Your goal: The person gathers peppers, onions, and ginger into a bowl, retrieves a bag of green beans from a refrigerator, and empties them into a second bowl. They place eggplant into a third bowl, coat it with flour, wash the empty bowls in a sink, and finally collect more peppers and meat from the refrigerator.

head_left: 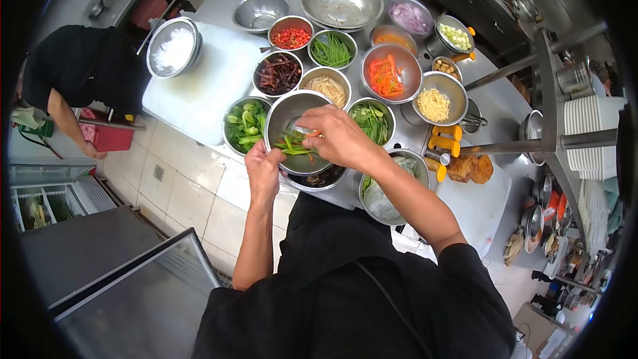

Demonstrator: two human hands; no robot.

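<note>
My left hand (264, 167) is closed on the near left rim of a steel mixing bowl (278, 114), tilted slightly toward me. Green leafy pieces with some orange strips (292, 143) lie in it. Over the bowl, my right hand (335, 134) has its fingers curled and pinched; what they hold is mostly hidden. Close around stand bowls of chopped green leaves (247, 125), pale shreds (324, 85), dried red chillies (279, 73) and cut green vegetable (372, 121). A bowl with dark contents (319, 179) sits partly hidden beneath the mixing bowl.
Farther back are a perforated steel bowl (341, 0), red pepper strips (385, 76), chopped garlic-like bits (433, 104) and yellow-capped shakers (444, 143). A bowl of white stuff (174, 50) stands on a white cutting board (206, 93). Another person (86, 70) is at left; a metal shelf post (555, 93) rises at right.
</note>
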